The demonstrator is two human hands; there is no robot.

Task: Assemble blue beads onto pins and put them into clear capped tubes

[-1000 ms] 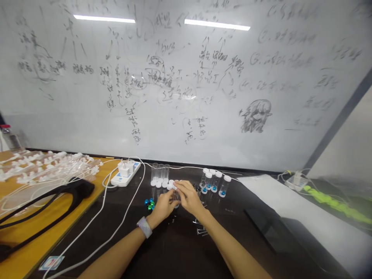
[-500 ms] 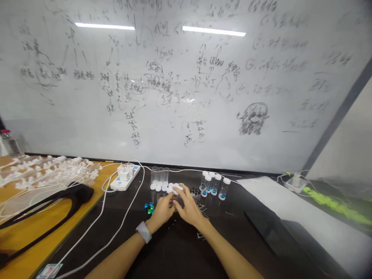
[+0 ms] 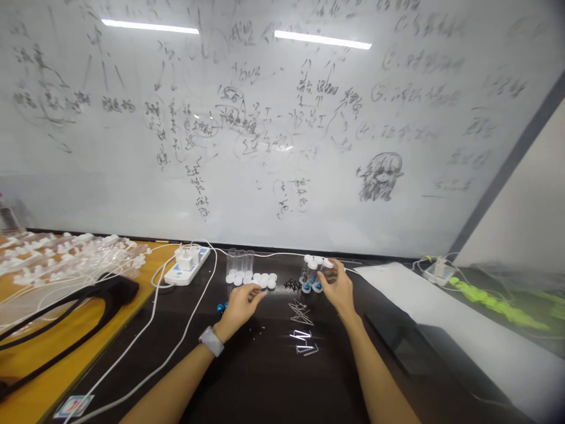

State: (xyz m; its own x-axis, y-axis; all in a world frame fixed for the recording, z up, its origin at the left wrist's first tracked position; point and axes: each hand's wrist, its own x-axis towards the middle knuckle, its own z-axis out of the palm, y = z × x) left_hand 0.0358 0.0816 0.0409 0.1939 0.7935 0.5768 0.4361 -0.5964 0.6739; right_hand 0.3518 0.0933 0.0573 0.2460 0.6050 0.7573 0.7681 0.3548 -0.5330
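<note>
My right hand (image 3: 339, 287) is closed around a clear vial with a white cap (image 3: 327, 265), set against a row of capped vials holding blue beads (image 3: 310, 274). My left hand (image 3: 241, 305) lies palm down on the dark table (image 3: 265, 383), fingers loosely stretched and holding nothing. Its fingertips point at a cluster of loose white caps (image 3: 256, 280). Behind the caps stand three empty clear vials (image 3: 240, 261). Blue and green beads (image 3: 220, 307) lie just left of my left hand. Small black pieces (image 3: 292, 285) and metal pins (image 3: 302, 313) lie between my hands.
A white power strip (image 3: 190, 265) with white cables (image 3: 150, 330) sits to the left. A black strap (image 3: 88, 297) and bagged white parts (image 3: 66, 256) lie on the yellow board (image 3: 39, 377). White paper (image 3: 419, 306), a black slab (image 3: 419, 353) and a green object (image 3: 494, 300) are to the right. A whiteboard (image 3: 282, 129) stands behind.
My hands were together over a vial and cap at the centre. My right hand has carried the capped vial right to the row of filled vials; my left hand stayed and let go.
</note>
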